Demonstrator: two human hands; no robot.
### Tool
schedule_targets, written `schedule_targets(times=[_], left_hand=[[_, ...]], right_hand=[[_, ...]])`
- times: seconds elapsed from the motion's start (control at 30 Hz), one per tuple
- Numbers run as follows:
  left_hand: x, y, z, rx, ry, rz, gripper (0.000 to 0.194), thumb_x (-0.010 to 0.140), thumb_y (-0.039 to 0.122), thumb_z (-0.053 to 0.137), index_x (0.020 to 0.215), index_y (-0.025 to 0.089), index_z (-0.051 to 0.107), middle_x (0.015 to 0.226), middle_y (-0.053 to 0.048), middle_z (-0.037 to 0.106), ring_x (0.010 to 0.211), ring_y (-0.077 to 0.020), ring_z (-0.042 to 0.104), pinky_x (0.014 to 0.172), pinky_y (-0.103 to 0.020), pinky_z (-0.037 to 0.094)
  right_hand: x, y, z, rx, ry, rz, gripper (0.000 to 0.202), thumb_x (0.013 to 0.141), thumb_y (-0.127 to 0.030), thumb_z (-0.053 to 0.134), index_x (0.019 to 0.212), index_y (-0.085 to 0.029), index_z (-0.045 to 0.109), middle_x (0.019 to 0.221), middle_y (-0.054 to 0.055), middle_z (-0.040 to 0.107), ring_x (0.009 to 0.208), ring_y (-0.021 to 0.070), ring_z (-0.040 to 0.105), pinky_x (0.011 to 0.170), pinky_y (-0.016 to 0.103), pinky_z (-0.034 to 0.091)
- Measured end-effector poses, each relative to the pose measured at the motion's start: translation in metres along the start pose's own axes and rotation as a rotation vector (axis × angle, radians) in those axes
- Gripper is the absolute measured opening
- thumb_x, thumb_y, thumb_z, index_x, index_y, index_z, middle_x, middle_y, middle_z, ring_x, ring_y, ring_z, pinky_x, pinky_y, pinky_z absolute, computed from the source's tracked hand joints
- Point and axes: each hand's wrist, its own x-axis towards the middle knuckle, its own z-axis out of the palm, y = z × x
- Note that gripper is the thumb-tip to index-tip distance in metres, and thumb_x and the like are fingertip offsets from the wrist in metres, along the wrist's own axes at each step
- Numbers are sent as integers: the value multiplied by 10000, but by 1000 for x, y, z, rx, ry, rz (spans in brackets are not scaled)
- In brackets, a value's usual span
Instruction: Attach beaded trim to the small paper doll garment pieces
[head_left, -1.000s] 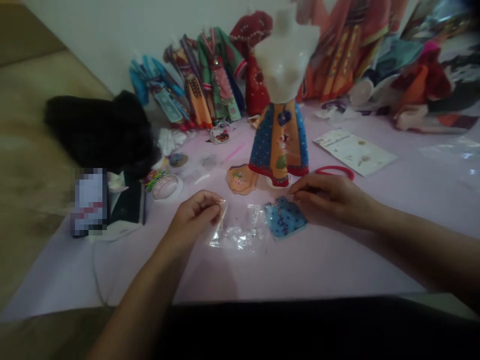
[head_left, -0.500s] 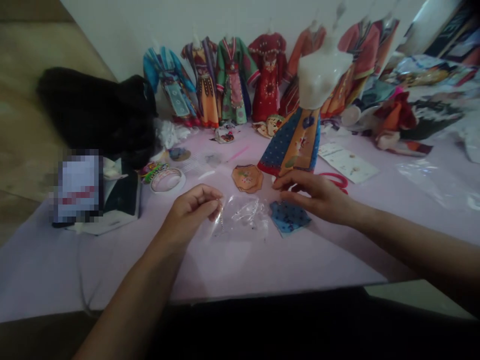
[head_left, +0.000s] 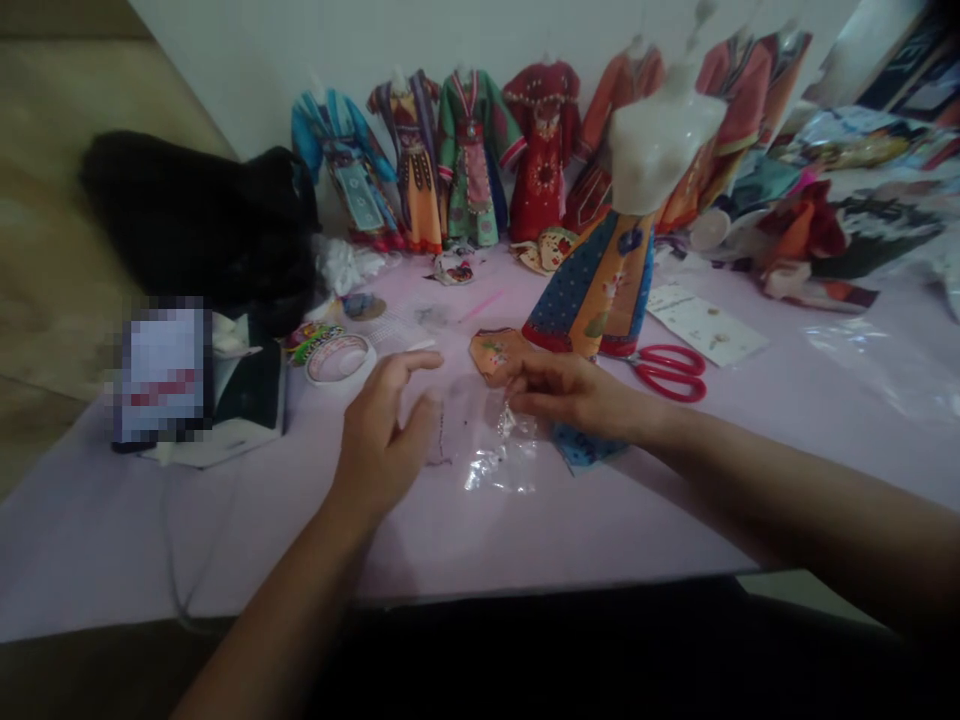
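Note:
My left hand [head_left: 390, 425] is open above the pink table, thumb and fingers apart, beside a small dark chain [head_left: 441, 435] lying on the surface. My right hand [head_left: 559, 390] pinches the top of a clear plastic bag [head_left: 501, 462] with small dark bits around it. Just behind those fingertips lies an orange fabric piece [head_left: 491, 352]. A blue fabric piece [head_left: 589, 450] is partly hidden under my right hand. Behind it stands a white mannequin [head_left: 660, 150] in a blue and orange skirt [head_left: 600, 285].
Red-handled scissors [head_left: 671, 372] lie right of the skirt, near a white card [head_left: 709, 325]. Several dressed dolls [head_left: 472, 160] line the wall. A tape roll [head_left: 339, 358], a phone [head_left: 163, 370] and a black bag [head_left: 202, 220] are at the left.
My right hand has moved left from the skirt's hem and taken hold of the clear bag. My left thumb and fingers have parted, letting go of the small chain. The scissors show more fully.

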Motion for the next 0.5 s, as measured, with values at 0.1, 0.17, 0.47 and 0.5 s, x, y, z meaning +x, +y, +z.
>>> schedule_targets(times=[0.1,0.17,0.47,0.5], left_hand=[[-2,9,5,192,-78,218,190,932,287,570,1099,236,647,1197,-68,704,1235,-278,605,1093,-437,423],[-3,11,9,183,-172,203,152,944,300,574,1053,233,656,1105,-52,730,1117,-263,659,998,-406,469],[-1,5,11,-22,-349,29,76,914,270,624,883,211,660,870,16,678,839,-177,631,802,-304,455],[-1,5,12,-36,-356,12,77,908,266,624,866,210,655,846,20,666,825,-175,621,792,-304,451]], right_hand=[[0,6,5,60,-7,-6,198,943,-326,664,1092,-204,616,836,-15,610,720,116,549,644,246,438],[0,9,9,90,-13,-6,181,938,-319,678,1057,-203,605,828,-17,622,722,113,558,648,243,443],[-2,5,22,85,45,6,155,897,-285,710,961,-194,602,812,-10,630,696,113,546,638,258,455],[-2,5,23,79,49,4,156,894,-289,711,956,-194,604,812,-10,627,698,113,541,637,258,453]])
